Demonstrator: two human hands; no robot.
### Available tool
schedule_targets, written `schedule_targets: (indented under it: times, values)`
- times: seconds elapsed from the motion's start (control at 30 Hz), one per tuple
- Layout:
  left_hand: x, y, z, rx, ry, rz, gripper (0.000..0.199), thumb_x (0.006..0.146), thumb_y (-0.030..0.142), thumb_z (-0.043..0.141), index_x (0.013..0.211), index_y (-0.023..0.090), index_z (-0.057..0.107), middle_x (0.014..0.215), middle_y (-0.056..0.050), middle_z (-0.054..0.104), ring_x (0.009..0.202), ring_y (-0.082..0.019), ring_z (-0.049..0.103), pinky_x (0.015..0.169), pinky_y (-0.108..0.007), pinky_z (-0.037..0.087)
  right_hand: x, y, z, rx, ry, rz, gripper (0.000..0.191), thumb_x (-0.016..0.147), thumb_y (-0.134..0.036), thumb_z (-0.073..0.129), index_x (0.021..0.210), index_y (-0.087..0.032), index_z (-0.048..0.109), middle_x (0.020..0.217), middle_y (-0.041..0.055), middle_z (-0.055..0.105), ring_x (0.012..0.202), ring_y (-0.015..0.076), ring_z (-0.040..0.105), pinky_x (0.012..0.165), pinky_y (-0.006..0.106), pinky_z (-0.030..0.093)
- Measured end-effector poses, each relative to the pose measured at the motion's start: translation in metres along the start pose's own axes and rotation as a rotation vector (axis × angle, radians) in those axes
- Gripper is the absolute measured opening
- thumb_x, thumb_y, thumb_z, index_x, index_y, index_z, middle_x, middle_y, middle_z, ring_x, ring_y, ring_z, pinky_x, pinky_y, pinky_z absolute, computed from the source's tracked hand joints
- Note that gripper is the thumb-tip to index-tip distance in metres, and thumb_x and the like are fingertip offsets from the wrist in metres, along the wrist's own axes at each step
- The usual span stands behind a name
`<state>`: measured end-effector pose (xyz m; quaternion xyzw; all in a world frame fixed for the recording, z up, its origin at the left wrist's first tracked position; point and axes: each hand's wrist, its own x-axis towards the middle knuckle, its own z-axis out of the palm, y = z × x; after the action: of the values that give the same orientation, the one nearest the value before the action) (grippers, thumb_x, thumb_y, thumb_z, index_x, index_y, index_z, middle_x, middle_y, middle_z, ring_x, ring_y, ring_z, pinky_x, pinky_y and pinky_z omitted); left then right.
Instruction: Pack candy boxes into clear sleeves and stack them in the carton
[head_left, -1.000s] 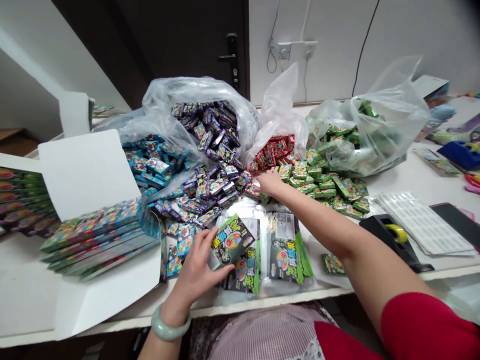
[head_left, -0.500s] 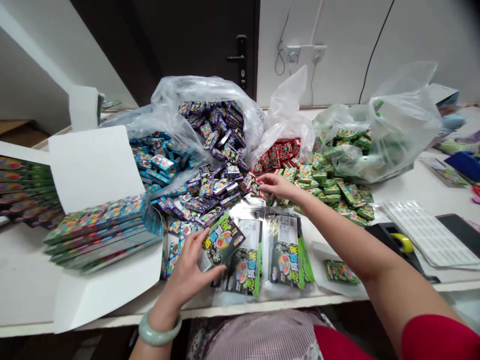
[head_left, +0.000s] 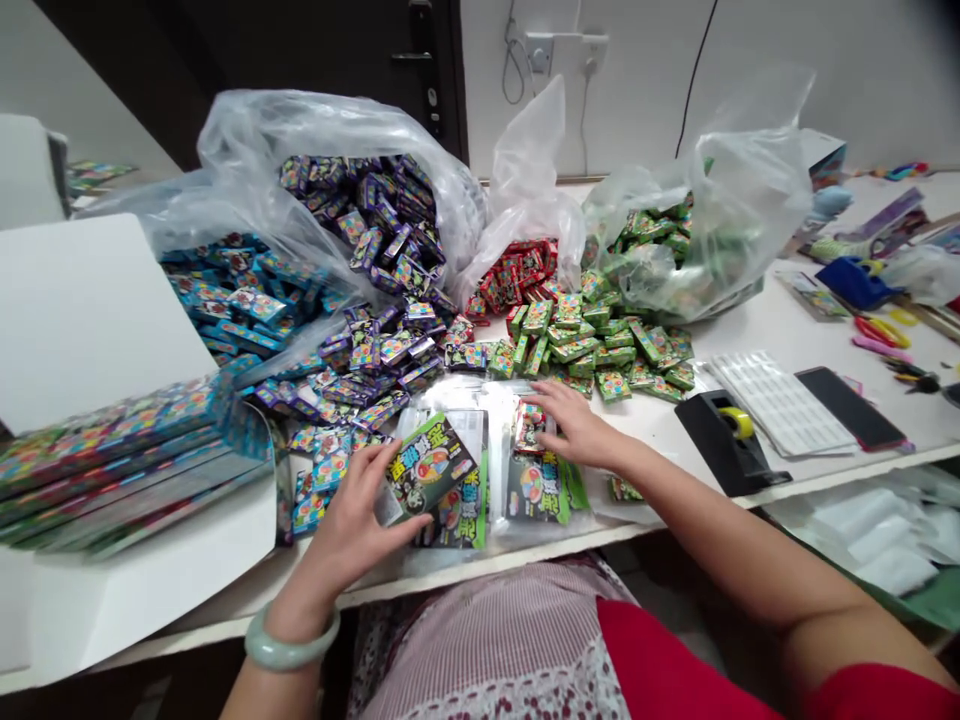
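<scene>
My left hand (head_left: 349, 515) is closed on a black printed packet (head_left: 433, 462) with colourful sweets pictured on it, tilted above the table. Beneath it lies another black and green packet (head_left: 471, 505) in clear plastic. My right hand (head_left: 576, 425) grips a small red box (head_left: 529, 426) by its right side, over a second black and green packet (head_left: 536, 490). Small green boxes (head_left: 574, 345) are heaped just beyond that hand. Blue boxes (head_left: 330, 460) lie in a small group beyond my left hand.
Clear bags spill purple boxes (head_left: 405, 235), blue boxes (head_left: 255, 300) and red boxes (head_left: 517, 275) along the back. At left stands an open white carton (head_left: 97, 310) with folded printed card (head_left: 127, 460). A tape dispenser (head_left: 724, 440), label sheets (head_left: 780, 405) and a phone (head_left: 851, 410) lie right.
My right hand has come back from the pile toward me, bringing the small red box over the right packet. My left hand still holds the black packet. The view has swung right.
</scene>
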<state>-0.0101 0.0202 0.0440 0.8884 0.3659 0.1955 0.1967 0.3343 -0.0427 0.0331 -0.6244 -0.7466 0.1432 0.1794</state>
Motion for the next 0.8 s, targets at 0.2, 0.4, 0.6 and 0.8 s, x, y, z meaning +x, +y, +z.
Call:
schedule_targets:
  times: [0.2,0.4,0.6,0.8]
  values:
    - [0.000,0.003,0.003,-0.008,-0.063,-0.024,0.083,0.074,0.043,0.072,0.144,0.029,0.029,0.130,-0.009,0.041,0.122,-0.031,0.045,0.104,-0.050,0.041,0.002,-0.020,-0.006,0.035,0.048,0.048,0.067,0.068,-0.029,0.072,0.130,-0.014,0.052,0.132,0.0168,0.052,0.122,0.0319,0.047,0.104,0.049,0.036]
    - [0.001,0.008,0.003,-0.031,-0.092,0.011,0.086,0.073,0.044,0.073,0.145,0.029,0.028,0.133,-0.010,0.040,0.126,-0.031,0.042,0.107,-0.050,0.039,0.009,-0.057,-0.049,0.077,-0.039,-0.296,0.072,0.073,-0.027,0.071,0.139,-0.023,0.044,0.140,0.0123,0.048,0.126,0.0292,0.044,0.103,0.048,0.037]
    - [-0.001,0.009,0.003,-0.033,-0.109,0.063,0.090,0.073,0.042,0.073,0.148,0.030,0.024,0.137,-0.011,0.039,0.129,-0.032,0.040,0.108,-0.052,0.038,0.027,-0.071,-0.062,-0.020,-0.316,-0.456,0.069,0.071,-0.025,0.076,0.134,-0.015,0.051,0.139,0.0179,0.047,0.123,0.0309,0.046,0.103,0.046,0.039]
    - [-0.007,0.006,0.005,-0.082,-0.138,0.092,0.094,0.072,0.043,0.074,0.148,0.029,0.021,0.138,-0.012,0.037,0.128,-0.032,0.040,0.107,-0.052,0.039,0.036,-0.071,-0.074,-0.061,-0.388,-0.531,0.058,0.075,-0.028,0.073,0.129,-0.015,0.057,0.134,0.0167,0.052,0.121,0.0310,0.047,0.102,0.049,0.038]
